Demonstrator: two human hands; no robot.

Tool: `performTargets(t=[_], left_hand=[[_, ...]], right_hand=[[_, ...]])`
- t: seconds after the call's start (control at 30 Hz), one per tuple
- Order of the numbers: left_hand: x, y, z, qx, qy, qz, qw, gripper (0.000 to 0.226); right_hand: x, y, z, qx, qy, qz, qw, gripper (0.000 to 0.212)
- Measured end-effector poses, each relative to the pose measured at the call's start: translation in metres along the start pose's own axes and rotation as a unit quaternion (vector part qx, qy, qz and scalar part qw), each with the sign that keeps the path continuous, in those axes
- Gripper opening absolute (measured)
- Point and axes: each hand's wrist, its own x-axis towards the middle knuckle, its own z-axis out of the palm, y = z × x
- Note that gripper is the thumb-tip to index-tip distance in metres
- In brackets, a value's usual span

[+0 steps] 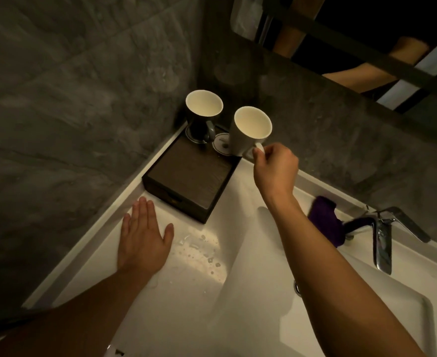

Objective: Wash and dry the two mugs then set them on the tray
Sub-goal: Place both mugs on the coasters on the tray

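A dark wooden tray point(186, 176) sits in the back left corner of the white counter. A black mug point(202, 117) with a pale inside stands upright on a round coaster at the tray's far end. Beside it, a white mug point(248, 132) is tilted slightly over a second coaster point(220, 145) on the tray's right far corner. My right hand point(274, 168) pinches the white mug's handle. Whether the mug's base rests on the coaster, I cannot tell. My left hand point(142, 235) lies flat, fingers spread, on the wet counter in front of the tray.
The white sink basin point(315, 305) fills the lower right, with a chrome tap point(382, 243) at its back. A purple cloth point(325, 220) is draped by the tap. Water drops point(202, 251) lie on the counter. Grey stone walls close in on the left and behind; a mirror hangs upper right.
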Motion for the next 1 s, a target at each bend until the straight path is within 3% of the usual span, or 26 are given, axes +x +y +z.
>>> performTargets(t=[0.6,0.73,0.9,1.0], left_hand=[[0.000,0.000,0.000,-0.001,-0.002,0.003,1.000,0.089],[0.000,-0.001,0.001,0.002,-0.002,0.003,1.000,0.089],[0.000,-0.001,0.002,-0.002,-0.002,0.004,1.000,0.088],[0.000,-0.002,0.002,-0.003,-0.003,0.006,1.000,0.088]], right_hand=[[0.009,-0.018,0.031,-0.005,-0.019,-0.005,1.000,0.025],[0.007,-0.015,0.027,-0.020,-0.028,-0.025,0.999,0.030],[-0.011,-0.030,0.020,-0.016,0.040,-0.116,0.992,0.025],[-0.019,-0.046,0.029,-0.002,0.002,-0.146,0.989,0.019]])
